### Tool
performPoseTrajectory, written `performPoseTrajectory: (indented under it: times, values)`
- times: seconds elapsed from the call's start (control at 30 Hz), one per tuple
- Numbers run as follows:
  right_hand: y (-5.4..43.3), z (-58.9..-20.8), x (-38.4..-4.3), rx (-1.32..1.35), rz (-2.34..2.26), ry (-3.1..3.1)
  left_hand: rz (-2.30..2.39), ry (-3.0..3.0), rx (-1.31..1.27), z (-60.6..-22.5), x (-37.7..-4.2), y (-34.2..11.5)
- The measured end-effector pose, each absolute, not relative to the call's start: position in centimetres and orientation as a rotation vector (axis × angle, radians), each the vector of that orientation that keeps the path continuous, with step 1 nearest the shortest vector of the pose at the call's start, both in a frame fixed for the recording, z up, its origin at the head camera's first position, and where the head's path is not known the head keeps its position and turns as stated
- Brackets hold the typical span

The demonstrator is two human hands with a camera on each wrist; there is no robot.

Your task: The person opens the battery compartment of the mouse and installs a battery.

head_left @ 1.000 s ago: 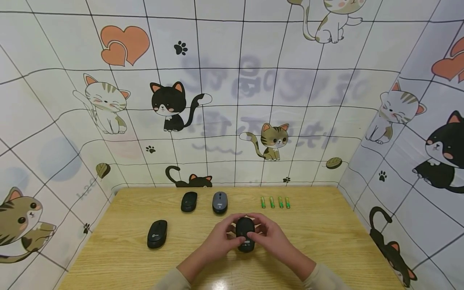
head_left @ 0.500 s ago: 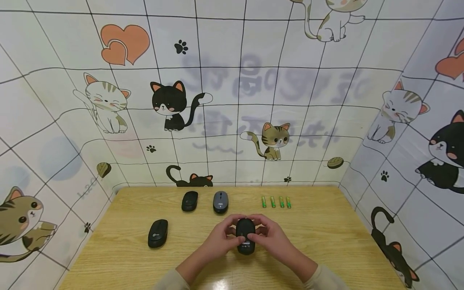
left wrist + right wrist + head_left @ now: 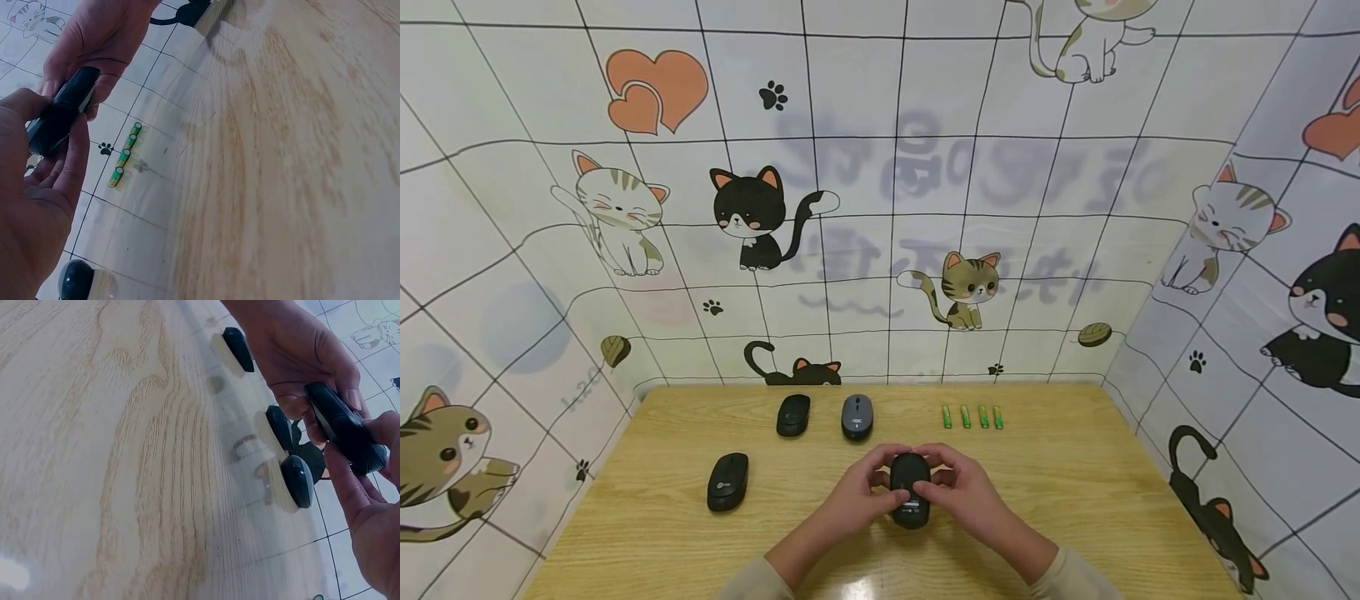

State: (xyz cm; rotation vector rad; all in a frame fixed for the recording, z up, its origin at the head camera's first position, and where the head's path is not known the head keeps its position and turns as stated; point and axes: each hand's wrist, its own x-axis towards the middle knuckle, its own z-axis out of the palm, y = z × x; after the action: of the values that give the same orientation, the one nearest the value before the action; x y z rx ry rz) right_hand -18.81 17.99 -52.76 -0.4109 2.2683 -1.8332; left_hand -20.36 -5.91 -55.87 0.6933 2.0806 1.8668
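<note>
Both hands hold one black computer mouse near the middle of the table. Small white print shows on its upward face, close to the thumbs. My left hand grips the mouse's left side, its thumb on the printed face and its fingers curled around the far end. On the other side, my right hand grips it the same way. In the left wrist view the mouse appears raised off the tabletop, pinched between thumbs and fingers. The right wrist view shows the mouse edge-on; its lower face is mostly hidden.
On the wooden table, a black mouse lies at left, another black mouse farther back, and a grey-blue mouse beside that one. Several green batteries stand in a row at back right. A cat-printed cloth surrounds the table.
The hands and the mouse keep nearly the same position and grip. Only a slight shift of the head view is visible.
</note>
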Motion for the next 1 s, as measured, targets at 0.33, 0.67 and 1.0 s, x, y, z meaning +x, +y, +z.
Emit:
performPoseTrajectory:
  times: [0.33,0.67,1.0]
  values:
    - [17.93,-52.7,-18.95,-0.382,-1.823,2.282,1.893,2.037,0.666,-56.04,-20.28,-5.74]
    - [17.87,-53.05,-18.96,-0.447,-1.785,2.377,1.897,2.036,0.653,-56.16,-20.28,-5.92]
    - [17.85,-53.23,-19.15,-0.703,-1.687,2.685,1.885,2.032,0.666,-55.95,-20.28,-6.06]
